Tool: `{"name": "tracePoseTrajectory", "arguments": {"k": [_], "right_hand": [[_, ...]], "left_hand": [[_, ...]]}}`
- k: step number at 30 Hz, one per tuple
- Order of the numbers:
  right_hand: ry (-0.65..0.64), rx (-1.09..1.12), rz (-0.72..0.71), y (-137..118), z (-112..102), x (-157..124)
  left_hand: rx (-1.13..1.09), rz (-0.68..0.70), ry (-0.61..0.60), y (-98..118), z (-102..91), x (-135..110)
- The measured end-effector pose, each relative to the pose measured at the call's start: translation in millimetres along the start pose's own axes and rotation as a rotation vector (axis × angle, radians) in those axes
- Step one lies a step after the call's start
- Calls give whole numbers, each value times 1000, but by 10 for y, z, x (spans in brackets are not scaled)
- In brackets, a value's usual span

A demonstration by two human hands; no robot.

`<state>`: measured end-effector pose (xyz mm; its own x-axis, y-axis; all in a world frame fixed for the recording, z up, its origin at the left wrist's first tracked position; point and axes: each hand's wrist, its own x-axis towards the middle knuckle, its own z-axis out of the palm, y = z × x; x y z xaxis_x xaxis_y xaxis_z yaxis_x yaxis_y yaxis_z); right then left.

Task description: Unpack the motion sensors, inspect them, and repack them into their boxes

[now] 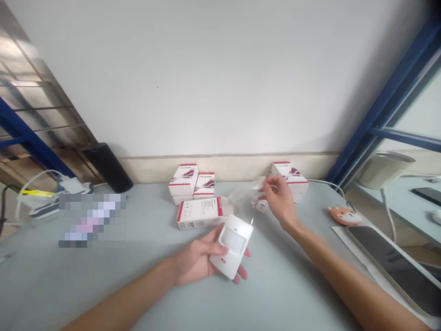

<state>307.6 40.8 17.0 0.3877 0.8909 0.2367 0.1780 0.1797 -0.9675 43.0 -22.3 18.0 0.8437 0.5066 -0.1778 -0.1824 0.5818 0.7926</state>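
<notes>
My left hand (200,262) is closed around a white motion sensor (231,248), its thumb across the front and its fingers behind. The sensor has a pale lens window and small red print, and a short wire end shows at its upper right. Farther off to the right, my right hand (279,200) pinches a clear plastic bag (246,191) by its edge. Below that hand lie small white printed pieces (261,205). Just behind the sensor, a long white and red box (201,212) lies on its side with its right-hand end flap open.
White and red boxes (183,180) stand by the wall, with another box (289,179) partly behind my right hand. A black cylinder (108,168) and power strip (62,202) are at left. At right lie an orange animal-shaped object (344,215) and a dark-screened device (396,266).
</notes>
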Motion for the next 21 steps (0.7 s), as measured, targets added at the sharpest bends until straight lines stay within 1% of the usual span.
{"name": "tracePoseTrajectory", "arguments": {"k": [2,4,6,9,11,12,14,15,17,19,21], "right_hand": [[-53,-209,-19,53,-16,13],[-57,-387,-124,96,-50,40],[-57,-489,-220,129,-87,71],[-89,-535,-262,145,-135,104],[-64,-529,-269,111,-165,113],[-44,-533,-276,78,-181,114],[-41,-550,-297,-15,-214,109],[-75,-549,-300,-70,-230,103],[-212,-498,-250,-173,-253,83],[-378,-416,-138,-248,-260,48],[-528,-335,-21,-286,-253,4]], "left_hand": [[-2,1,3,1,-5,23],[-6,-14,7,4,-9,43],[-11,-49,14,18,-5,64],[6,-133,32,58,31,122],[15,-153,61,75,74,203],[3,-136,80,75,97,258],[-71,-37,131,50,132,382],[-124,24,157,27,142,440],[-216,114,200,-24,143,521],[-259,144,223,-66,126,535],[-268,138,234,-82,110,492]]}}
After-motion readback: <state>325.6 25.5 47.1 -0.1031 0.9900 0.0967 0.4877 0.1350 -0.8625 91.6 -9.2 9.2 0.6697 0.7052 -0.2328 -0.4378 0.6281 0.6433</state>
